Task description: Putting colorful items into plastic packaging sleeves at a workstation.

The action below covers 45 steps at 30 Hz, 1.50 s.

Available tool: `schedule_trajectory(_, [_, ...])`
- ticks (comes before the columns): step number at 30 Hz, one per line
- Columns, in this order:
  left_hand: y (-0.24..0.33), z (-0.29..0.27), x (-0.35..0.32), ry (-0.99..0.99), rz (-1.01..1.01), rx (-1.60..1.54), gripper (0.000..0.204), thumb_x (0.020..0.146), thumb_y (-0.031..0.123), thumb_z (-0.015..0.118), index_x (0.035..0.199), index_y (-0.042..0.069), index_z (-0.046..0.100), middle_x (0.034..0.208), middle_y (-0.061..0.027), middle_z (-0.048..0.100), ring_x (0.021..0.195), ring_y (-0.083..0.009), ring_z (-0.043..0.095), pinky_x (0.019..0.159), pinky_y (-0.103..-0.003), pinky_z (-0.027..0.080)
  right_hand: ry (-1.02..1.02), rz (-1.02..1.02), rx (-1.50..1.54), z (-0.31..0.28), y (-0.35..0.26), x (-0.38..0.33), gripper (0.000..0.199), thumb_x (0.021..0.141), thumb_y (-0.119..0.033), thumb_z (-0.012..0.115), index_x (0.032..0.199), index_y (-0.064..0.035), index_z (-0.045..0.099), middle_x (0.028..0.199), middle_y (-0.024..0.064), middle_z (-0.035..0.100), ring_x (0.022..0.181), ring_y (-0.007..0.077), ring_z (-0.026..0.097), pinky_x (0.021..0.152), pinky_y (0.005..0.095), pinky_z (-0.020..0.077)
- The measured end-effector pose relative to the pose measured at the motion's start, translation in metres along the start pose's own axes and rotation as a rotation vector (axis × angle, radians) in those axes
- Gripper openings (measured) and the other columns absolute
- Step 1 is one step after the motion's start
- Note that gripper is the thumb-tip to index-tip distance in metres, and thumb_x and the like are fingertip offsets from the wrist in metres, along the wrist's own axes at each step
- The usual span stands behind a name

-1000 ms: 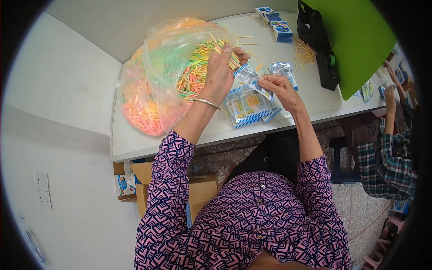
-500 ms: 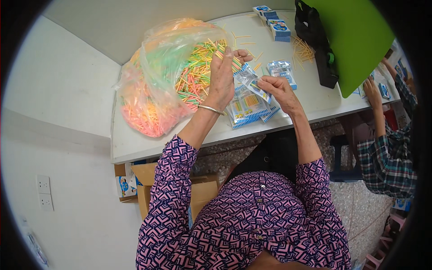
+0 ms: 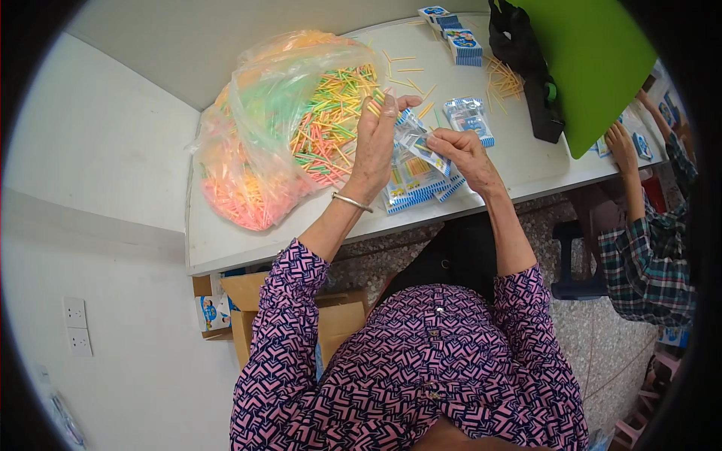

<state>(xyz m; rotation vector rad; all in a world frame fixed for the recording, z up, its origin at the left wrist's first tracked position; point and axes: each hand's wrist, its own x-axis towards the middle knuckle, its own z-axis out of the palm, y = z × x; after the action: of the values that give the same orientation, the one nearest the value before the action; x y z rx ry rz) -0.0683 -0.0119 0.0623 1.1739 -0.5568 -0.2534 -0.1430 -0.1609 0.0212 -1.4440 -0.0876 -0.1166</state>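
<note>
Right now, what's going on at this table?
A person seated at a white table holds a small clear packet between both hands: the left hand is raised beside a big plastic bag of coloured sticks, and the right hand pinches the packet's other end. More blue-printed packets lie underneath. Another person in a plaid sleeve works at the right.
</note>
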Motion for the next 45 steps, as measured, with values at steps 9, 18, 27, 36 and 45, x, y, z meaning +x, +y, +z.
schedule_trajectory(9, [0.019,-0.014,0.007,-0.118,-0.112,0.133,0.039,0.096,0.037,0.042,0.109,0.001,0.052,0.104,-0.007,0.054,0.096,-0.0135,0.051,0.084,-0.029,0.041,0.09,-0.084,-0.011,0.003,0.01,0.013,0.021,0.087,-0.019,0.061,0.094,0.0,0.067,0.077,-0.0041,0.059,0.073,0.003,0.048,0.066,0.0179,0.0379])
schedule_trajectory(18, [0.022,-0.028,0.015,-0.12,-0.075,0.308,0.035,0.097,0.035,0.04,0.104,0.003,0.053,0.09,-0.0018,0.054,0.085,-0.0085,0.053,0.077,-0.027,0.047,0.13,-0.084,0.117,0.014,0.011,0.025,0.032,0.086,-0.02,0.063,0.107,0.0032,0.063,0.092,0.0041,0.066,0.084,0.0058,0.057,0.077,0.0195,0.0433])
schedule_trajectory(27, [0.037,-0.025,0.028,-0.073,0.016,0.273,0.018,0.091,0.016,0.054,0.096,0.0,0.062,0.089,-0.0041,0.063,0.084,-0.0091,0.057,0.077,-0.024,0.047,0.156,-0.088,0.138,0.015,0.008,0.02,0.03,0.086,-0.016,0.063,0.108,0.0033,0.063,0.091,0.0046,0.066,0.085,0.0066,0.057,0.079,0.0199,0.043])
schedule_trajectory(36, [0.056,-0.029,0.051,0.127,0.322,0.313,0.019,0.088,0.016,0.058,0.1,0.001,0.063,0.09,-0.0042,0.066,0.083,-0.0085,0.058,0.078,-0.023,0.045,0.168,-0.141,0.287,0.016,0.014,0.022,0.03,0.086,-0.015,0.062,0.109,0.004,0.061,0.094,0.0053,0.066,0.087,0.0078,0.057,0.081,0.0205,0.0423])
schedule_trajectory(45, [0.04,-0.026,0.021,-0.337,0.112,0.717,0.03,0.083,0.015,0.062,0.11,0.001,0.057,0.096,-0.0086,0.064,0.077,-0.0123,0.061,0.066,-0.025,0.05,0.121,-0.155,0.323,0.023,0.002,0.015,0.03,0.085,-0.018,0.064,0.106,0.0031,0.063,0.091,0.0057,0.066,0.081,0.0066,0.058,0.075,0.019,0.0447])
